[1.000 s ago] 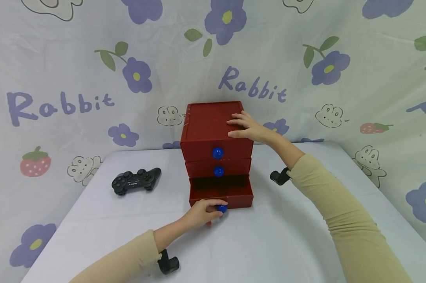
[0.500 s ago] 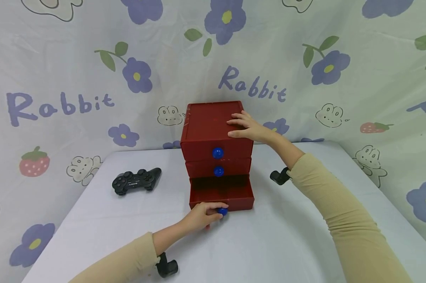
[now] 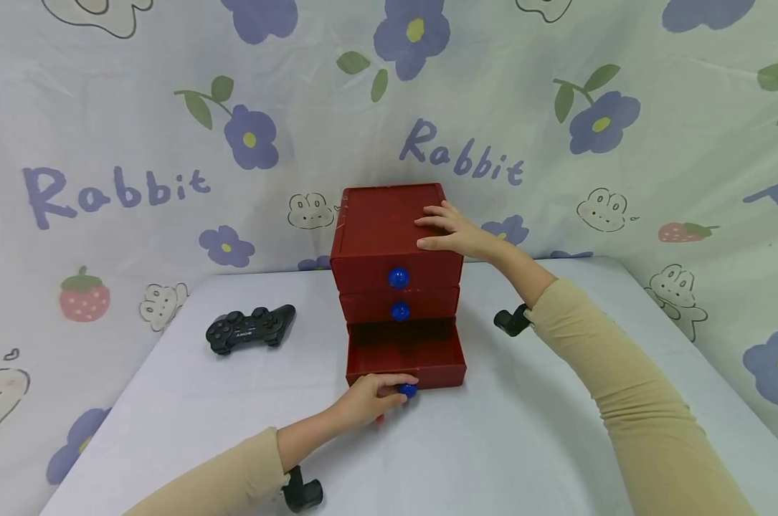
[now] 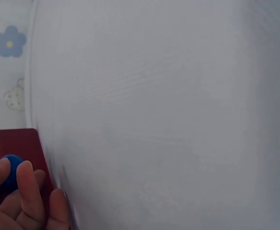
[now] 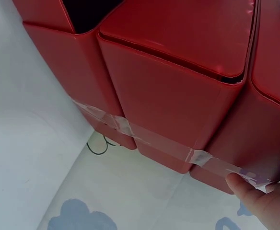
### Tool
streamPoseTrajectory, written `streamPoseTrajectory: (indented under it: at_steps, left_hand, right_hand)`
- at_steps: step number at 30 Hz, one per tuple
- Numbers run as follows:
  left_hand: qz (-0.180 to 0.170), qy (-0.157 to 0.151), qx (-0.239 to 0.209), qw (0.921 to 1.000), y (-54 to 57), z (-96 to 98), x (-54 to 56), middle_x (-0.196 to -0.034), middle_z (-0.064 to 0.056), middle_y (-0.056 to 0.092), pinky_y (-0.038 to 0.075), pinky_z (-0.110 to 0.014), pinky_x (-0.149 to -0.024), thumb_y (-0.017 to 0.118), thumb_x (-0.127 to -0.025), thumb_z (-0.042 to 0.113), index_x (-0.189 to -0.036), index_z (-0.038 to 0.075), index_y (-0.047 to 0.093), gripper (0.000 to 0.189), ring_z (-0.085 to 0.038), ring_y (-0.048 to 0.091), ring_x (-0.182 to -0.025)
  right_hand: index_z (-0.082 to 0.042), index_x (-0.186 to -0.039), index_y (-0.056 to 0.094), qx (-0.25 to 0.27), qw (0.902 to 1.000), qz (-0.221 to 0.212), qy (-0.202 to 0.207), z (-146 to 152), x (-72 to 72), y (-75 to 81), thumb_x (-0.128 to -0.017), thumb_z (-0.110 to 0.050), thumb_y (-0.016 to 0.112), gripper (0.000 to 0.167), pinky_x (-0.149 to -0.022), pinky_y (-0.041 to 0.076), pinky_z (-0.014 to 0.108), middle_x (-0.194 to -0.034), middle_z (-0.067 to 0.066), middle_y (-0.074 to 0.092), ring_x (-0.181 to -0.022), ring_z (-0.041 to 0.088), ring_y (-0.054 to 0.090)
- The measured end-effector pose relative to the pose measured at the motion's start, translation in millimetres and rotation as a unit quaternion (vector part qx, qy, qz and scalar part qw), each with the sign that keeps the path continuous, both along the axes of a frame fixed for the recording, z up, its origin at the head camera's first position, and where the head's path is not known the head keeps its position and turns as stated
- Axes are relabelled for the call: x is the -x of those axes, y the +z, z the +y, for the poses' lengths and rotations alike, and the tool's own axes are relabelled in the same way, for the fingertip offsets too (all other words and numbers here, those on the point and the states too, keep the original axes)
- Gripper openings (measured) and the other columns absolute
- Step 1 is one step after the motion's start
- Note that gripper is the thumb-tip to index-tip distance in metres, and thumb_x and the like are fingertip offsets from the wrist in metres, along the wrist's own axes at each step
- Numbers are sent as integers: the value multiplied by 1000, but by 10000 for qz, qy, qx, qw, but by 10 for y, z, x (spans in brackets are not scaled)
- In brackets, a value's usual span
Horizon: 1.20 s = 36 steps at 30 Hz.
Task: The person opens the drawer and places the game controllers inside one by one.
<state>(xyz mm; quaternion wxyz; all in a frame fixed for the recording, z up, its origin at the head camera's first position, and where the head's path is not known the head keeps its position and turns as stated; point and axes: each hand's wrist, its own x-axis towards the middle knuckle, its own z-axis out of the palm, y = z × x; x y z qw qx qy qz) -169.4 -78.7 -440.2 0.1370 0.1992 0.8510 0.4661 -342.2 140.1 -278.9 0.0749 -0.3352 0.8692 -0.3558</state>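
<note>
A red three-drawer box (image 3: 389,222) stands at the middle back of the table in the head view. Its bottom drawer (image 3: 443,376) is pulled out, and the part of its inside that shows holds nothing. My left hand (image 3: 369,403) pinches the blue knob (image 3: 409,390) of that drawer between thumb and finger; the left wrist view shows the same blue knob (image 4: 11,175) between the fingertips. My right hand (image 3: 456,233) rests with spread fingers on the box's top right side. Blue knobs of the middle drawer (image 3: 399,311) and top drawer (image 3: 398,278) sit above.
A black game controller (image 3: 249,330) lies on the white table (image 3: 492,444) left of the box. A patterned curtain (image 3: 492,86) hangs right behind the box. Clear tape (image 5: 159,143) runs across the box's side in the right wrist view.
My left hand has drawn the bottom drawer a little farther out toward me. The right hand has stayed in place on the box.
</note>
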Motion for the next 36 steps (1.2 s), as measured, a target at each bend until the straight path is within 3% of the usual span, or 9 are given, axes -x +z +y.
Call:
streamPoseTrajectory:
  at_steps: [7, 12, 15, 20, 23, 27, 34, 36]
  left_hand:
    - [-76, 126, 51, 9999, -27, 71, 28, -108, -6, 63, 36, -18, -44, 58, -90, 15, -122, 18, 60, 32, -8, 44, -51]
    - [-147, 263, 47, 9995, -39, 124, 38, -103, -5, 63, 34, -19, -42, 58, -90, 17, -122, 20, 61, 32, -9, 38, -44]
    - [-186, 309, 40, 9993, -37, 150, 47, -99, -5, 63, 34, -19, -41, 57, -90, 18, -121, 21, 60, 31, -9, 34, -41]
    - [-195, 313, 32, 9993, -35, 193, 60, -101, -4, 63, 34, -19, -41, 57, -90, 18, -121, 22, 60, 32, -8, 34, -41]
    - [-227, 313, 16, 9993, -32, 222, 54, -102, -4, 63, 34, -18, -41, 58, -90, 18, -121, 23, 60, 32, -8, 33, -41]
    - [-282, 270, -41, 9992, -26, 236, 0, -101, -3, 63, 33, -17, -40, 57, -90, 18, -121, 23, 60, 31, -7, 32, -40]
    - [-393, 220, -59, 9990, -26, 239, -111, -76, -4, 61, 31, -15, -39, 56, -91, 16, -122, 22, 60, 32, -7, 30, -37]
    - [-414, 220, -69, 9989, -22, 241, -137, -84, -2, 62, 31, -15, -40, 56, -91, 16, -122, 22, 60, 32, -7, 29, -38]
  right_hand:
    - [-11, -140, 38, -7, 10000, -30, 76, 25, 113, -6, -85, -33, 55, 62, -108, 4, 58, -153, 5, 13, -140, 22, -13]
    - [-10, -140, 38, -3, 9999, -42, 132, 33, 199, -21, -85, -31, 56, 61, -108, 3, 58, -153, 6, 12, -140, 22, -13]
    - [-5, -140, 36, -4, 9998, -105, 177, 29, 134, 59, -86, -26, 54, 60, -108, 2, 58, -153, 11, 11, -139, 26, -13]
    - [-7, -140, 37, -18, 9997, -80, 245, 56, 223, 53, -86, -29, 54, 61, -108, 2, 57, -153, 10, 12, -140, 25, -12]
    - [-11, -140, 38, -13, 9996, -19, 283, 78, 369, -20, -85, -32, 56, 62, -108, 2, 57, -153, 6, 13, -140, 23, -13]
    - [-10, -140, 38, -10, 9995, 8, 316, 87, 371, -12, -85, -32, 56, 61, -109, 2, 57, -153, 7, 13, -140, 23, -13]
    - [-10, -140, 38, -19, 9995, 38, 311, 83, 365, -12, -85, -32, 56, 62, -108, 1, 57, -153, 7, 13, -140, 23, -13]
    - [-10, -140, 38, -11, 9995, 34, 317, 81, 365, -15, -85, -32, 56, 62, -108, 1, 57, -153, 7, 13, -140, 23, -13]
